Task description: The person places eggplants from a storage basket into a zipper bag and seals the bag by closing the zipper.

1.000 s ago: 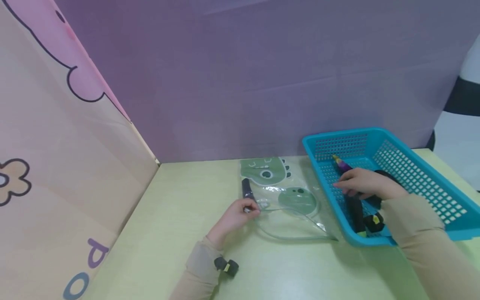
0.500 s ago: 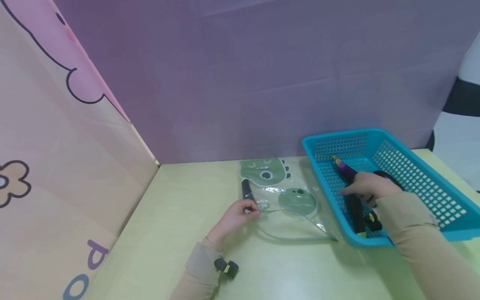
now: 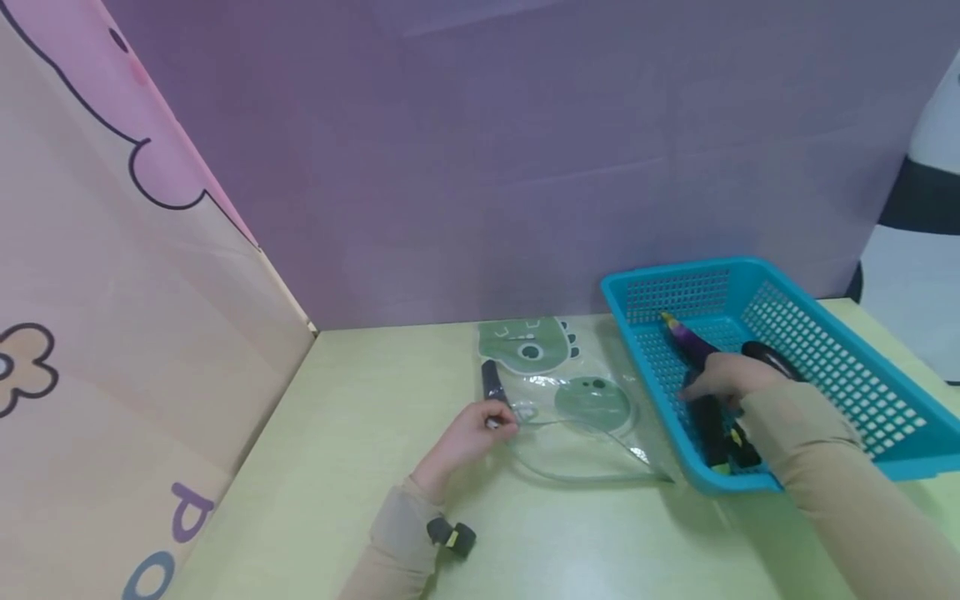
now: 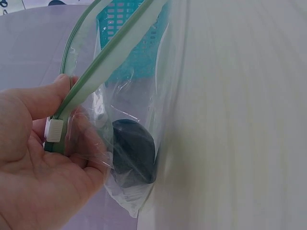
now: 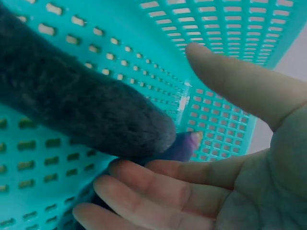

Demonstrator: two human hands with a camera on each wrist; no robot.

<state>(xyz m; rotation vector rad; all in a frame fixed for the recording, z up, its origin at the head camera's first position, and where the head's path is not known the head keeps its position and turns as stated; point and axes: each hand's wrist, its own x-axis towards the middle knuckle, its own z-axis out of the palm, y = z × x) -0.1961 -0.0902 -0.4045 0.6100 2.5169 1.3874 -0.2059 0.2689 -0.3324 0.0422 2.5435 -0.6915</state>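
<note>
My left hand [image 3: 468, 433] pinches the edge of a clear zip bag [image 3: 596, 404] printed with green cartoon shapes. In the left wrist view, thumb and fingers hold its green seal beside a white slider [image 4: 55, 130], and the bag's mouth gapes. A dark rounded object [image 4: 134, 153] lies inside the bag. My right hand [image 3: 731, 377] is down in the blue basket [image 3: 651, 375]. Its thumb stands apart and its fingers reach out beside a long, dark, rough-skinned object [image 5: 96, 100]. Past that object's tip is a purple piece with a yellow end [image 3: 684, 337].
Another dark rounded item [image 3: 772, 358] sits in the basket behind my right hand. A purple panel [image 3: 450, 208] stands behind the pale table [image 3: 360, 400]. A wall with cartoon drawings [image 3: 150, 317] bounds the left side.
My right hand has moved slightly left and lower into the basket, over the long dark object. The left hand stays on the bag in the same place.
</note>
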